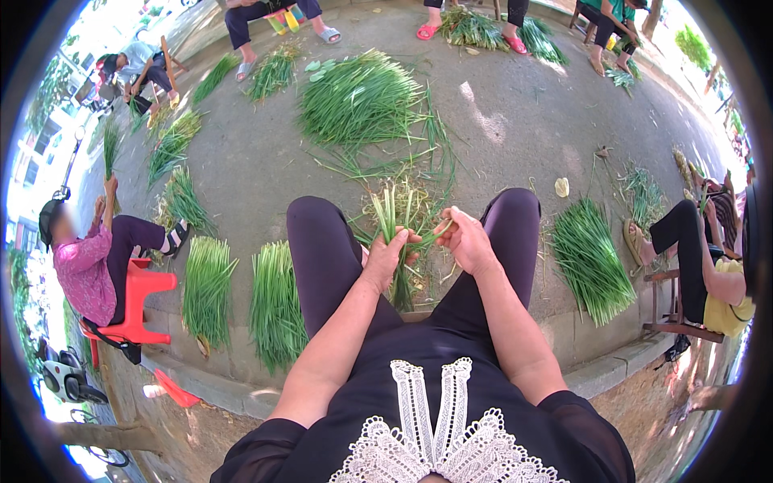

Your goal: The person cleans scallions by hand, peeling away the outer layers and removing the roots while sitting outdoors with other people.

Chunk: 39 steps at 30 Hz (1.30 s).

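Between my knees, my left hand [388, 256] is closed around a small bunch of chives [390, 209]. Their pale stem ends point up and away from me, and the green leaves hang below the fist. Just to its right, my right hand [469, 243] pinches a thin green chive leaf [441, 232] between thumb and fingers. On the ground beyond the bunch lies a litter of yellowish trimmings [419, 197]. Past that spreads a large heap of loose chives [362, 101].
Neat chive piles lie by my left knee [278, 302], farther left [208, 290] and to my right [592, 262]. A person in a pink top [84, 266] sits left on a red plastic stool [145, 302]. Others sit around with chives. A kerb [600, 374] runs beneath me.
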Available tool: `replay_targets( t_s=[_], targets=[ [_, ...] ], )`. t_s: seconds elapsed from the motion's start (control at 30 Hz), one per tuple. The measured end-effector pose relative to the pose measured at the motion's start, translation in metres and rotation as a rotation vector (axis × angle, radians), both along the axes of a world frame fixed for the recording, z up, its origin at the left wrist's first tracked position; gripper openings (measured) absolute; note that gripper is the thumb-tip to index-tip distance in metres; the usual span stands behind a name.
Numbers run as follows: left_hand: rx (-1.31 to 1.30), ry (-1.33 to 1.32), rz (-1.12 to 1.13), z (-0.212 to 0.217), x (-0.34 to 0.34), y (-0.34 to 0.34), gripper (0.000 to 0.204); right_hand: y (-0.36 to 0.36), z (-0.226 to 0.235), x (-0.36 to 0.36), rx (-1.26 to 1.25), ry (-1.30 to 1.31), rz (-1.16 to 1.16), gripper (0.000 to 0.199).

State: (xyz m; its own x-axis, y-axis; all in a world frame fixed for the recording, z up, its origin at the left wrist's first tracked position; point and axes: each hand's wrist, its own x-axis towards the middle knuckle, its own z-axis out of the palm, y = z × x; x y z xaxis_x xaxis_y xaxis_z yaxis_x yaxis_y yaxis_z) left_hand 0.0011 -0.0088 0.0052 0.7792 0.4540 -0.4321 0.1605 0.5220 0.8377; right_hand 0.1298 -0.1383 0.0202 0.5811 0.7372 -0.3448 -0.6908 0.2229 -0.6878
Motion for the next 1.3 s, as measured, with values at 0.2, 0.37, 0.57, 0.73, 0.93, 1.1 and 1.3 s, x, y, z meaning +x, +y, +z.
replay_targets(
  t_s=[0.2,0.37,0.57,0.73,0.93,1.1,1.3],
  targets=[
    [0.098,-0.019,0.162,-0.007,-0.004,0.016,0.017,-0.012,0.007,0.015,0.232,0.147,-0.279,0.021],
    [0.124,0.003,0.270,-0.013,-0.008,0.028,0.021,-0.023,0.012,0.023,0.285,0.210,-0.352,0.019],
    [0.061,0.004,-0.023,-0.004,-0.008,0.016,0.022,-0.008,0.008,0.010,-0.038,0.109,-0.234,0.015],
    [0.066,0.011,-0.167,0.003,-0.005,0.008,0.025,0.004,0.010,-0.002,-0.145,0.033,-0.099,0.018],
    [0.086,0.021,-0.252,0.009,-0.004,0.001,0.024,0.012,0.015,-0.013,-0.189,-0.099,0.003,0.019],
    [0.181,0.029,-0.299,0.008,-0.005,0.000,0.023,0.015,0.017,-0.015,-0.257,-0.162,0.062,0.020],
    [0.164,0.051,-0.275,-0.002,-0.003,-0.002,0.019,0.014,0.011,-0.015,-0.279,-0.153,0.074,0.018]
  ],
)
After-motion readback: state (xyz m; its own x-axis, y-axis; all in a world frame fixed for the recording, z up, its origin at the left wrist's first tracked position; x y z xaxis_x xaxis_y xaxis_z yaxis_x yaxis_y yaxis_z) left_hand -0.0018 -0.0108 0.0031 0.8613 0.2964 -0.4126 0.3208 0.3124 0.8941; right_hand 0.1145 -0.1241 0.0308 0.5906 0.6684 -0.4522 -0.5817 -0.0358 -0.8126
